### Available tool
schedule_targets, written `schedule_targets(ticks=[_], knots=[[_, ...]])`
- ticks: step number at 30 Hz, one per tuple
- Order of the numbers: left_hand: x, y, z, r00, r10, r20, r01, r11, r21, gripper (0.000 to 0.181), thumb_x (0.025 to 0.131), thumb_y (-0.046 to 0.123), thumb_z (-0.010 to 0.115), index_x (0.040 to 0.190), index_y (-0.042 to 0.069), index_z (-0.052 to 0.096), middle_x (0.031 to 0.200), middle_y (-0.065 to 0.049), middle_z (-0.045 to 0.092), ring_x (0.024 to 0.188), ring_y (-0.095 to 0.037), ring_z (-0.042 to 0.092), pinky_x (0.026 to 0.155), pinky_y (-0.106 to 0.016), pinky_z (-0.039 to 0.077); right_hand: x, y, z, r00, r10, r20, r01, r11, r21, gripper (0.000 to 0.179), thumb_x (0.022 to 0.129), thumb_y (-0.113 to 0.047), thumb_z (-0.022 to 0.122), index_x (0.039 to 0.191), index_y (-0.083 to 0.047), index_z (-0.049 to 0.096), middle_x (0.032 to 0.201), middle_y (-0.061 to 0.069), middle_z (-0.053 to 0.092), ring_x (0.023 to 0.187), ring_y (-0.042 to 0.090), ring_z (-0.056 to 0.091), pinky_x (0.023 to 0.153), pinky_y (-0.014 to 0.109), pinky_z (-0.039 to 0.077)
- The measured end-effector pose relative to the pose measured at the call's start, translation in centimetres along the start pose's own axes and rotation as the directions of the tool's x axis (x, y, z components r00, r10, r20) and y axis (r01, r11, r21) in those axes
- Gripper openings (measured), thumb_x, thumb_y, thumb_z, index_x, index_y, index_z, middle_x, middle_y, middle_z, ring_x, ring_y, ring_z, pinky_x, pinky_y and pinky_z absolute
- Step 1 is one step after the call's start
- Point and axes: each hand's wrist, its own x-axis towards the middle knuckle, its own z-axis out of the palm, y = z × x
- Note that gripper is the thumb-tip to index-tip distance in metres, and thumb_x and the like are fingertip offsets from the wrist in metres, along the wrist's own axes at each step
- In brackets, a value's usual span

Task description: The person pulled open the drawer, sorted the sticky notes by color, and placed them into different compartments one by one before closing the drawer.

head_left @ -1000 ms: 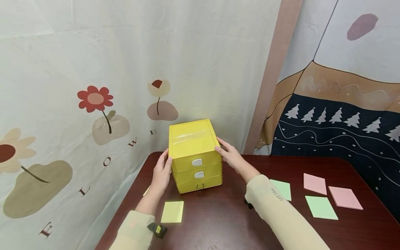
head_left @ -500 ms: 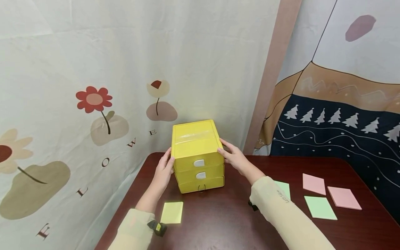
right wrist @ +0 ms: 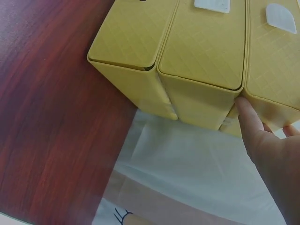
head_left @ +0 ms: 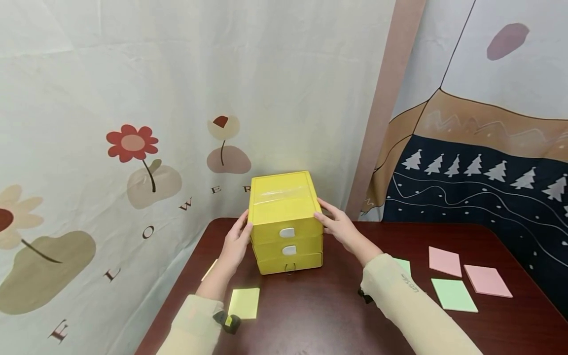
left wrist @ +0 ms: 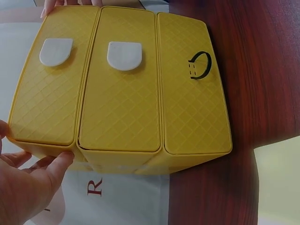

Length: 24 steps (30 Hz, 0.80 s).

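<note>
- Resting near the back of the dark red counter point(head_left: 310, 315): a yellow box point(head_left: 287, 219) of three stacked drawers, with front turned toward the camera worn on the head.
- Laid along the left side of the box, at the height of the top drawer: the left hand point(head_left: 234, 246), with fingers apart and only slightly bent, touching the side panel near the seam below that drawer.
- Placed opposite, on the right side: the right hand point(head_left: 340, 228), likewise with spread fingers; rear fingertips perhaps pressed to the panel, though partly hidden there.
- Fixed to the fronts of the two upper drawers: white tabs point(head_left: 287, 232), one on each; on the lowest drawer, a thin dark loop point(left wrist: 209, 64).
- Stretched across the top: clear tape point(head_left: 282, 194).
- Lying in front of the box, beside the left sleeve point(head_left: 193, 323): a pale yellow square point(head_left: 244, 303); just beyond the left forearm, the edge of another.
- Lying well apart to the right: two pink squares point(head_left: 488, 281) and a green square point(head_left: 454, 295); partly covered by the right sleeve point(head_left: 412, 301), a second green square point(head_left: 404, 266).
- Hanging behind: a pale curtain point(head_left: 275, 88) printed with flowers and letters; farther right, a dark panel point(head_left: 443, 190) with white trees.
</note>
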Motion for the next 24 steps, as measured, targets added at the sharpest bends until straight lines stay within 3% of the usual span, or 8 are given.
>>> schedule_targets(ticks=[6, 12, 16, 19, 24], knots=[[0.1, 0.1, 0.4, 1.000, -0.016, -0.008, 0.015, 1.000, -0.006, 0.053, 0.102, 0.029, 0.043, 0.151, 0.016, 0.027, 0.150, -0.011, 0.037, 0.113, -0.022, 0.050, 0.091, -0.037, 0.047, -0.3, 0.2, -0.4, 1.000, -0.001, -0.001, 0.001, 1.000, 0.000, 0.063, 0.096, -0.033, 0.055, 0.151, -0.022, 0.027, 0.156, 0.012, 0.022, 0.128, 0.036, 0.047, 0.099, 0.051, 0.043], [0.4, 0.2, 0.7, 0.999, -0.039, 0.012, 0.040, 0.999, -0.026, 0.053, 0.102, 0.025, 0.043, 0.151, 0.015, 0.027, 0.147, -0.011, 0.039, 0.097, -0.017, 0.049, 0.078, -0.025, 0.045, -0.6, 0.3, -0.9, 1.000, 0.010, -0.007, -0.010, 1.000, -0.009, 0.064, 0.095, -0.036, 0.054, 0.151, -0.023, 0.026, 0.156, 0.010, 0.022, 0.129, 0.035, 0.046, 0.099, 0.049, 0.044], [-0.1, 1.5, 1.1, 0.999, -0.039, 0.025, 0.039, 0.999, -0.029, 0.052, 0.102, 0.021, 0.043, 0.150, 0.011, 0.027, 0.147, -0.014, 0.039, 0.100, -0.021, 0.049, 0.082, -0.032, 0.046, -1.0, 0.2, -1.2, 1.000, 0.021, -0.022, -0.021, 0.999, -0.027, 0.065, 0.095, -0.039, 0.054, 0.151, -0.025, 0.026, 0.157, 0.008, 0.020, 0.130, 0.034, 0.045, 0.098, 0.048, 0.044], [-0.2, 1.5, 1.4, 1.000, -0.021, 0.021, 0.021, 1.000, -0.023, 0.052, 0.102, 0.022, 0.043, 0.150, 0.012, 0.028, 0.148, -0.014, 0.039, 0.103, -0.020, 0.050, 0.084, -0.034, 0.046, -1.2, 0.2, -1.4, 0.999, 0.020, -0.027, -0.021, 0.999, -0.025, 0.065, 0.094, -0.040, 0.055, 0.151, -0.026, 0.026, 0.157, 0.008, 0.021, 0.130, 0.034, 0.045, 0.099, 0.049, 0.043], [0.3, 0.4, 2.0, 1.000, 0.008, 0.019, -0.008, 1.000, -0.023, 0.052, 0.102, 0.026, 0.042, 0.151, 0.015, 0.028, 0.149, -0.012, 0.037, 0.113, -0.022, 0.050, 0.088, -0.035, 0.047, -1.7, 0.4, -1.8, 1.000, -0.001, -0.029, 0.000, 1.000, -0.026, 0.065, 0.095, -0.038, 0.053, 0.152, -0.023, 0.025, 0.157, 0.010, 0.020, 0.128, 0.035, 0.046, 0.098, 0.049, 0.044]])
